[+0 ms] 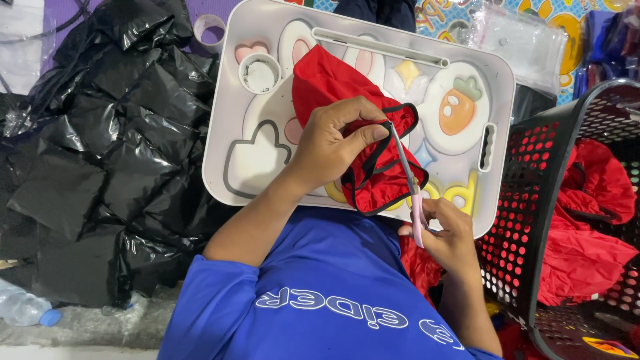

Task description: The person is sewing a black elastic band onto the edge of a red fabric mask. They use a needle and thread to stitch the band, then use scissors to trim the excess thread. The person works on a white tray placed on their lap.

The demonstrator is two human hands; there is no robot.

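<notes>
Left hand [330, 143] fingers pinch the soft, limp red cloth [353, 127] at its black trim, while right hand [447, 233] fingers close around pink scissors [410, 190]

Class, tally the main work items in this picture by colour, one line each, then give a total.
Red: 2, garment, cloth pile in basket
Pink: 1, scissors
White: 1, tray
Black: 1, basket
Total: 5

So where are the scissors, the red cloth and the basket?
scissors [417, 217], head view, on the pink handle
red cloth [320, 80], head view, on its upper fold
basket [527, 167], head view, on its perforated black wall
</notes>
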